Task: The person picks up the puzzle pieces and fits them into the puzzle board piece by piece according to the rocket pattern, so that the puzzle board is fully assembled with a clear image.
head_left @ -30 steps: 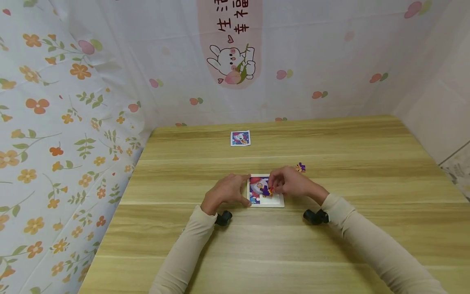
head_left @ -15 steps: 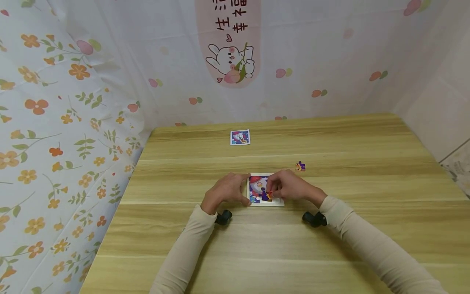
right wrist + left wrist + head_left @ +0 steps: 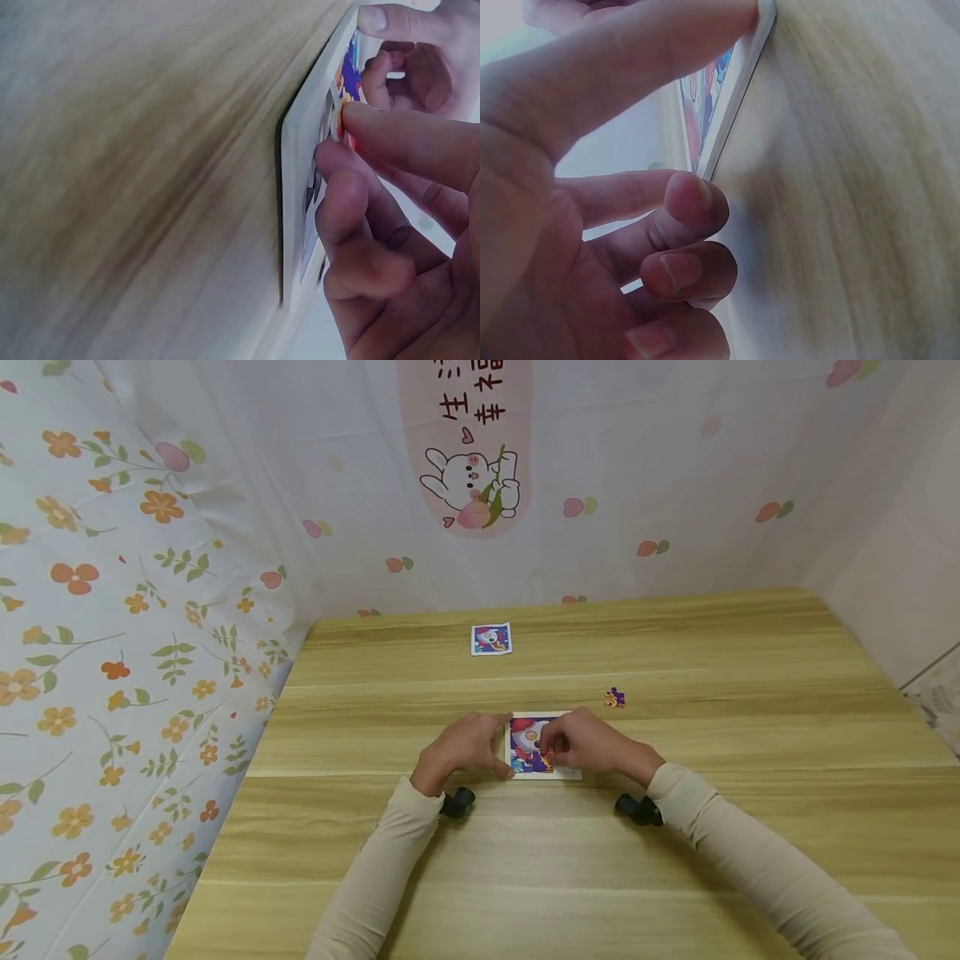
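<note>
A white-rimmed jigsaw puzzle tray (image 3: 567, 775) lies on the table with part of a colourful picture filled in. My left hand (image 3: 467, 747) holds its left side, thumb at the near corner and forefinger at the far one. Over the tray, my right hand (image 3: 596, 745) pinches a purple and orange puzzle piece (image 3: 541, 764) low in the picture. In the right wrist view, thumb and fingertips are on the piece's orange edge (image 3: 339, 120). My right fingers hide the tray's right part. Another purple and orange loose piece (image 3: 615, 697) lies beyond the right hand.
A small printed picture card (image 3: 491, 640) lies farther back on the wooden table (image 3: 675, 893). A patterned curtain (image 3: 337, 485) hangs behind the table, and a floral cloth (image 3: 112, 668) at the left. Dark wrist mounts (image 3: 639, 810) sit under both wrists.
My right hand has moved slightly left and lowered the puzzle piece, which turned from tilted to lying about flat in the picture's lower part. The left hand stays on the tray's left side.
</note>
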### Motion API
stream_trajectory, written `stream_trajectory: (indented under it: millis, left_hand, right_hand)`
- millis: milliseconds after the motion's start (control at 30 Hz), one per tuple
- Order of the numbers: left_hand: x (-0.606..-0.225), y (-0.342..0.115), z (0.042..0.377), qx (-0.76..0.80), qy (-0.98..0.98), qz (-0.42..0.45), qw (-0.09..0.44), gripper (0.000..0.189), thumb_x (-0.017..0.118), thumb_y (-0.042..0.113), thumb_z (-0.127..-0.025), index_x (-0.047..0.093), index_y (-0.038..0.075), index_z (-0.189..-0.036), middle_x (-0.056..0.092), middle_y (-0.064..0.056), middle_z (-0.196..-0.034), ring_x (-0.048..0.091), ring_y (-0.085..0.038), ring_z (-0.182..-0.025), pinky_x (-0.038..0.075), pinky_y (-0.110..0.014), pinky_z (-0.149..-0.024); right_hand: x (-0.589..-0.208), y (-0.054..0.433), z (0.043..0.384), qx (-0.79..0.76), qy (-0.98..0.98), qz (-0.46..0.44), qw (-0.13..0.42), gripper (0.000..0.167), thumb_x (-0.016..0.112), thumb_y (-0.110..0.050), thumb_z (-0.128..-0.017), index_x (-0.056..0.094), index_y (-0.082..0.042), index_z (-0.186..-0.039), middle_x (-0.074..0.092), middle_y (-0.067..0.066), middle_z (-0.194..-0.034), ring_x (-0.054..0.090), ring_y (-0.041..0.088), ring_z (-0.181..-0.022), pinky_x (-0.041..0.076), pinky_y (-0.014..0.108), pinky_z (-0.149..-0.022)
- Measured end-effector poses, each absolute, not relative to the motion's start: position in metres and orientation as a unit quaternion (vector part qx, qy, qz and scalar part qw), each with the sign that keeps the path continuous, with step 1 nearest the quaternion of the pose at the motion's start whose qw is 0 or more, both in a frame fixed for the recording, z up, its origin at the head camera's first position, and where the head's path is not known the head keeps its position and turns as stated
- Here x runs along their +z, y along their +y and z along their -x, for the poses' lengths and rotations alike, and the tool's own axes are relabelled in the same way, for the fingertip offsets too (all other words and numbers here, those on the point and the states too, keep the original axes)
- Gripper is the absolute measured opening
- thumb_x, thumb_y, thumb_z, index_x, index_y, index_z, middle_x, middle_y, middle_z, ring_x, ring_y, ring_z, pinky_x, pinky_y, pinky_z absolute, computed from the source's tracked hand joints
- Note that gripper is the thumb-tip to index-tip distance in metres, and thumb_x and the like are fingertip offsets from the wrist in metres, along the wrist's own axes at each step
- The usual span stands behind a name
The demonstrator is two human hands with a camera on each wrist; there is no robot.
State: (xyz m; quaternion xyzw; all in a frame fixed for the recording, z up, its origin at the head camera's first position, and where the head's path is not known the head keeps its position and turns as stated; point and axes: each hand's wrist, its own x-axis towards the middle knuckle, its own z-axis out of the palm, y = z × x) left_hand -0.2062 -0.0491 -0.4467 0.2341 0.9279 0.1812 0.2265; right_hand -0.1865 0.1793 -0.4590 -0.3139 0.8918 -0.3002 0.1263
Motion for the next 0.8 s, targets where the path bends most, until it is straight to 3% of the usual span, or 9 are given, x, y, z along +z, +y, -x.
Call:
stream_trajectory:
  millis: [800]
  left_hand:
    - [-0.446,-0.048,0.207,0.186,0.924,-0.239,0.233,0.093,0.091,0.032,-0.072,0.046,0.009,-0.151,0.046,0.002,-0.066,0.043,-0.014,-0.06,0.033,-0.027,-0.055]
  right_hand:
    - [-0.451,0.169,0.179,-0.181,0.918,0.347,0.067,0.003,0.078,-0.011,-0.085,0.076,-0.009,-0.084,0.071,-0.002,-0.077,0.054,0.003,-0.066,0.048,0.02,-0.062]
